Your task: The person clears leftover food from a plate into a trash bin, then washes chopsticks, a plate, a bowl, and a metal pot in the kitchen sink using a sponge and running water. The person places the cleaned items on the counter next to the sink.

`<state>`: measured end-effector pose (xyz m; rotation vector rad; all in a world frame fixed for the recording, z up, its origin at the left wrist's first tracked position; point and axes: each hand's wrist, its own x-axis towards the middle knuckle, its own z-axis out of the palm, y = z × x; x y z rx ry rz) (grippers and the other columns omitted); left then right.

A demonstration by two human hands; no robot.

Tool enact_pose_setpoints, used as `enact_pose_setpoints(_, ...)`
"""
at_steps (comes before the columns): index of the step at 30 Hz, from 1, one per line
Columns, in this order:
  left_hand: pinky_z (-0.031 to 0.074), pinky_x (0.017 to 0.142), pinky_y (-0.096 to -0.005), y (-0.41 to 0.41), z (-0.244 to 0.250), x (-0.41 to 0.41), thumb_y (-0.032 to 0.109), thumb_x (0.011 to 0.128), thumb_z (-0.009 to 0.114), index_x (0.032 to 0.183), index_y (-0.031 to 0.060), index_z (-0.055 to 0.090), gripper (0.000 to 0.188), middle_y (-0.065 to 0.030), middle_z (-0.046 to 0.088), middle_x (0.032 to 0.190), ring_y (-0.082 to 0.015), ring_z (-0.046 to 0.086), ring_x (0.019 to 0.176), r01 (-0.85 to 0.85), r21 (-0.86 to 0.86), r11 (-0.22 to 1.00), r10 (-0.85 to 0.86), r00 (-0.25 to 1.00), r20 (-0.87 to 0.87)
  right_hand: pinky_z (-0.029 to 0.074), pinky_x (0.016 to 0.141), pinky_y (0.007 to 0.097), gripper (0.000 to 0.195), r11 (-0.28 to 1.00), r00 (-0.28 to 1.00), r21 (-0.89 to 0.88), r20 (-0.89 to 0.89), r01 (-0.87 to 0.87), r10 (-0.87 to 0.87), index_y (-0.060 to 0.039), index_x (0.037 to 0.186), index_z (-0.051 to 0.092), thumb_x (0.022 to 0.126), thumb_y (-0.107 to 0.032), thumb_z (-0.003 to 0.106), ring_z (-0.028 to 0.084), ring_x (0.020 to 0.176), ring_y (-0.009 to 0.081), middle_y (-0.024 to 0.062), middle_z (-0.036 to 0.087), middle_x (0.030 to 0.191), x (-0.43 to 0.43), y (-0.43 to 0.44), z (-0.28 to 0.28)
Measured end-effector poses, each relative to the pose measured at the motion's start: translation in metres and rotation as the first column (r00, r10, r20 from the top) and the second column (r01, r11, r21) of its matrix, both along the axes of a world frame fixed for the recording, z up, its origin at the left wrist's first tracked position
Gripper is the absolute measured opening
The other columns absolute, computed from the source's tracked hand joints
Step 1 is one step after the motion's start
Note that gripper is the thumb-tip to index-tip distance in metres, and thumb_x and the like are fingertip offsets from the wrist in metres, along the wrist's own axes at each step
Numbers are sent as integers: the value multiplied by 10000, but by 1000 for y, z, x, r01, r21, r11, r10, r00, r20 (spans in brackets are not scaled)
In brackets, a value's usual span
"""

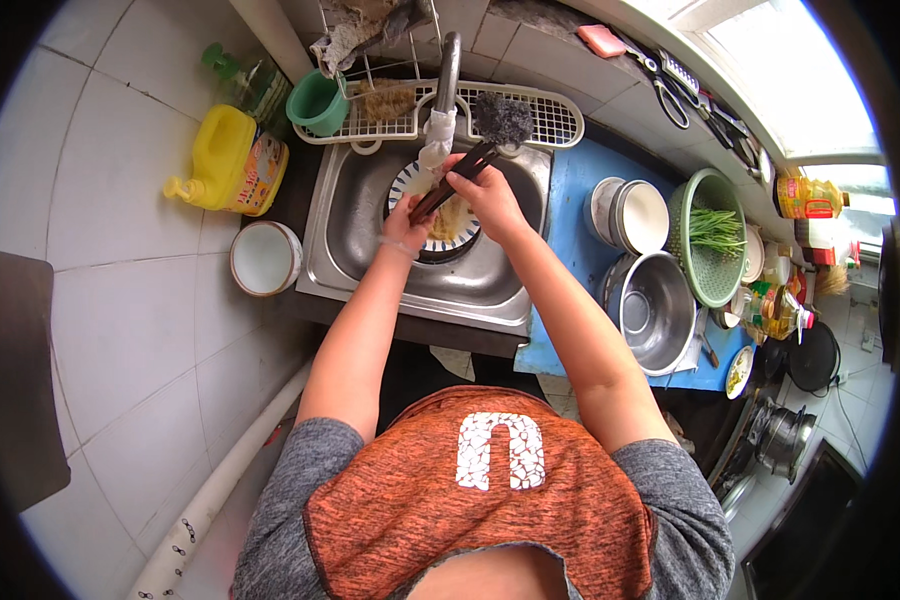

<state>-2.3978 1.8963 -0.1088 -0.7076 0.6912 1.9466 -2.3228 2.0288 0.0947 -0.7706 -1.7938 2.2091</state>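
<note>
Both hands are over the stainless steel sink (352,202), gripping a bundle of dark chopsticks (436,201). My left hand (406,227) holds their lower ends. Higher up the bundle, my right hand (493,199) has its fingers around the sticks, whose upper ends slant toward the back right. Beneath the hands lies a white plate with blue rim marks (403,182), partly hidden, with something yellowish on it. A dark round vessel seems to sit under the plate. The metal faucet (450,67), its spout wrapped in white material (439,133), hangs just above.
A white rack (559,120) behind the sink bears a dark scourer (504,118) and a green cup (319,105). Left stand a yellow jug (229,165) and a bowl (266,259). Stacked bowls (640,217), a steel basin (656,311) and a green colander (709,281) crowd the right.
</note>
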Motion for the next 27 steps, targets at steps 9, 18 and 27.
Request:
enact_pose_setpoints(9,465,984,-356,19,36,-9,232,998,452,1169,4,587,315,-110,640,1153,-215,604,1079,140,500,855,-43,979,-201,521,733,321,219,795,972,572,16,-202,235,-31,1064,641,845,-29,644,673,823,261,129,690,944,19,-7,0)
enact_pose_setpoints(18,486,968,-418,-73,149,53,357,1020,436,1227,24,519,401,-121,623,1125,-244,606,1059,386,131,913,-390,921,0,492,940,408,303,266,747,862,176,-432,642,-60,1109,569,809,-104,567,528,1176,357,164,540,1234,64,-45,-54)
enact_pose_setpoints(27,425,506,-227,-92,171,52,239,1009,499,1020,42,528,198,-36,544,755,-123,497,572,572,6,820,-572,820,27,420,968,405,181,-59,711,984,165,-171,684,-72,852,538,771,-231,566,565,1031,269,85,575,938,43,-52,-67)
